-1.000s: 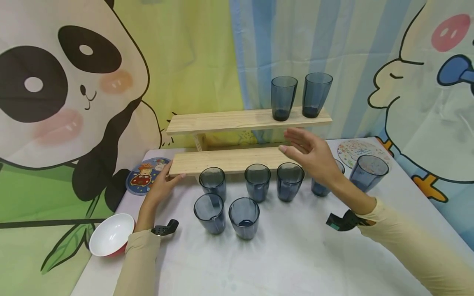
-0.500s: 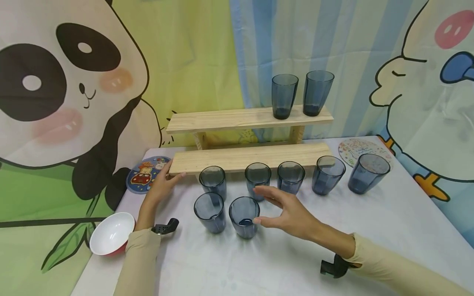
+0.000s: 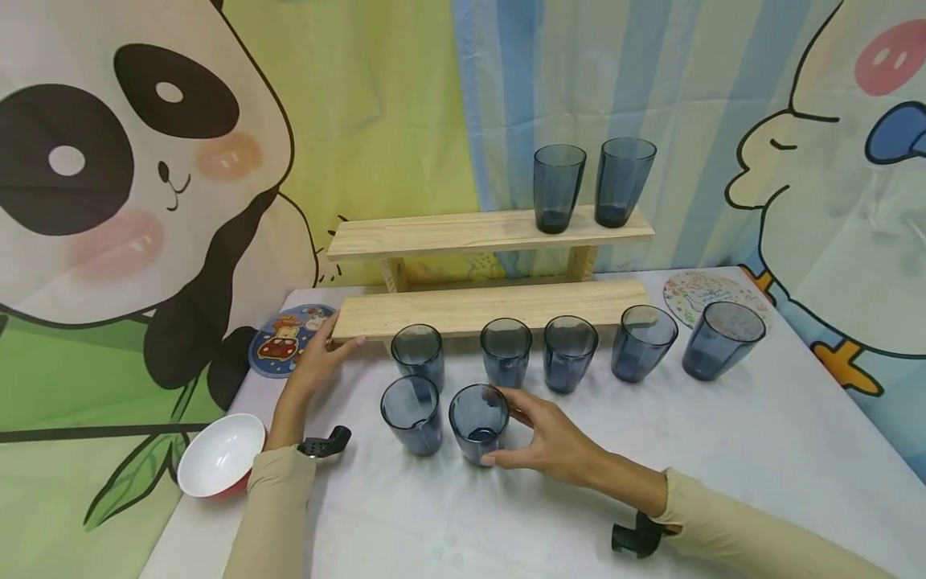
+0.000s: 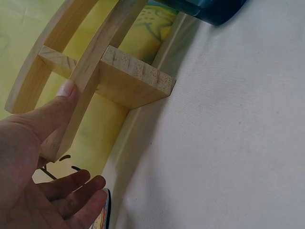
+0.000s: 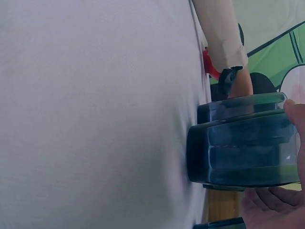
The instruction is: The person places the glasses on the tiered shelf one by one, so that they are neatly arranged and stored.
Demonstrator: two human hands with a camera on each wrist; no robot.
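My left hand (image 3: 313, 368) holds the left end of the lower board of a two-tier wooden shelf (image 3: 492, 310). In the left wrist view its thumb presses the board's front edge (image 4: 88, 90), while several fingers stay off the wood. On the white table, my right hand (image 3: 560, 444) holds a blue-tinted drinking glass (image 3: 473, 430) from the right, thumb in front and fingers behind. The right wrist view shows that glass (image 5: 243, 150) standing upright, its base on the cloth. Just left of it is another glass (image 3: 412, 418).
Several more glasses stand in a row before the shelf, among them a glass (image 3: 570, 354) and a far-right glass (image 3: 723, 342). Two glasses (image 3: 559, 189) occupy the upper board's right end. A white bowl (image 3: 220, 454) and a round blue mat (image 3: 289, 342) lie left; a patterned mat (image 3: 694, 293) lies right.
My right hand has come down from beside the shelf, moving left and toward me, and closed around the front right glass. The left hand keeps its place on the board.
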